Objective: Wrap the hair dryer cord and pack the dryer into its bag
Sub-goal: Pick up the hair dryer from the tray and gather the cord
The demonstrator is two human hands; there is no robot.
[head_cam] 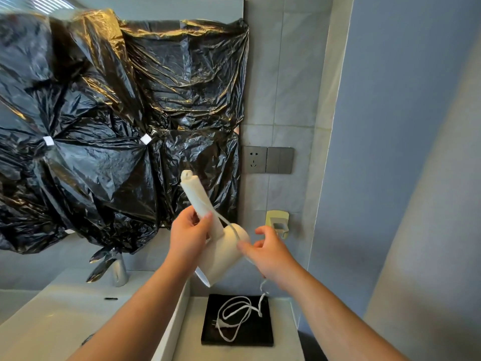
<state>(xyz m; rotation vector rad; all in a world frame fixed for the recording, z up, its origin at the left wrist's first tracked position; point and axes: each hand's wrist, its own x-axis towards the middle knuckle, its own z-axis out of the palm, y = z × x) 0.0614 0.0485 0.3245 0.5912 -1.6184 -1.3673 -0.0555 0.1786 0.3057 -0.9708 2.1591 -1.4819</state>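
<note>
Cord (235,317) slack lies looped on the black tray (208,332) nearest the person. Above it, right hand (270,254) pinches the cord; left hand (188,237) grips the hair dryer (221,252) handle. Wrapping appears begun; next turn needs steady tension. No bag identifiable.

The pale worktop (242,353) holds a flat black tray (263,337). The loose end of the white cord (235,312) lies in loops on the tray, with its plug (215,323) near the tray's left edge.
</note>
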